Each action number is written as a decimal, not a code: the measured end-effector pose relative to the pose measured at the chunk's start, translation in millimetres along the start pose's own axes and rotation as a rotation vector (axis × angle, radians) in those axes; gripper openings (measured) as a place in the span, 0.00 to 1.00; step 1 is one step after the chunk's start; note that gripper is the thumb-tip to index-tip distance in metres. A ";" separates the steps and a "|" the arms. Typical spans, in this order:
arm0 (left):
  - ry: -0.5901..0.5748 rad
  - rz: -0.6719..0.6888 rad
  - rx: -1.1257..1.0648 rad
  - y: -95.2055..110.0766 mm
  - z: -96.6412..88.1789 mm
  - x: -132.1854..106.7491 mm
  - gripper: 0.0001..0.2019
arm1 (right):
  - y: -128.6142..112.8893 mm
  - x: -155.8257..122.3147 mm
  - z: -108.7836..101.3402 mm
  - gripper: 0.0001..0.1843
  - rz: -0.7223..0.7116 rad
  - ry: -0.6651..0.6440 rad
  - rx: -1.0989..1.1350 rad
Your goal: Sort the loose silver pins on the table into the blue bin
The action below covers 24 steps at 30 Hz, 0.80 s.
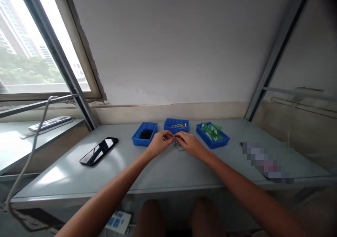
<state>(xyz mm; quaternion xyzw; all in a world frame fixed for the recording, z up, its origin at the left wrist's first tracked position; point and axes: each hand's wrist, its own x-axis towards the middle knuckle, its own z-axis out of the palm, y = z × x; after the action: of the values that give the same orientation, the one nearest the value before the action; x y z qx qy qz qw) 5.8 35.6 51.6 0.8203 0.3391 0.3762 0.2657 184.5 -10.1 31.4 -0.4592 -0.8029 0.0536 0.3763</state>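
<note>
My left hand (158,143) and my right hand (190,143) meet over the grey table (168,167), just in front of the middle blue bin. Both hands pinch a small thin metal part (171,136) held between their fingertips. A few small metal pieces (178,146) lie on the table under my right hand. Three blue bins stand in a row behind: the left bin (144,133) holds small black parts, the middle bin (176,125) holds metal screws or pins, the right bin (212,134) holds green circuit boards.
A black phone (99,150) lies at the table's left. A white power strip (50,123) with a cable rests on the side shelf by the window. A blurred object (265,161) lies at the right edge. Another power strip (118,221) sits on the floor.
</note>
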 end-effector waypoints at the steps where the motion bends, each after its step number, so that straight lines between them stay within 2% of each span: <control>1: -0.010 0.002 0.003 0.6 -1.9 4.4 0.08 | 3.2 5.5 -3.2 0.13 -0.034 -0.014 -0.020; 5: -0.040 -0.010 -0.052 0.1 -7.5 17.0 0.11 | 13.8 24.5 -9.8 0.13 -0.121 -0.013 -0.123; 9: 0.021 -0.036 -0.101 -5.7 -9.8 18.5 0.09 | 16.9 33.2 -4.8 0.12 -0.125 0.002 -0.107; 11: 0.046 -0.076 -0.156 -8.8 -8.6 14.4 0.09 | 14.6 32.0 -0.9 0.12 -0.108 0.003 -0.066; 17: 0.013 -0.226 -0.387 -10.2 -0.1 0.5 0.10 | 3.1 18.7 1.1 0.12 -0.015 0.000 0.053; 21: 0.019 -0.203 -0.440 -9.2 2.1 -1.7 0.09 | 3.6 15.0 5.5 0.11 -0.042 0.021 0.056; 24: 0.002 -0.173 -0.457 -7.3 2.9 -3.4 0.08 | 3.6 13.5 11.0 0.14 -0.108 0.013 -0.035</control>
<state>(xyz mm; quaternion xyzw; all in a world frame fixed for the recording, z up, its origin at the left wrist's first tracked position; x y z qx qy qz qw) 3.8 37.0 43.4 0.7062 0.3147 0.4199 0.4752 175.8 5.4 29.4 -0.4220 -0.8250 0.0160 0.3756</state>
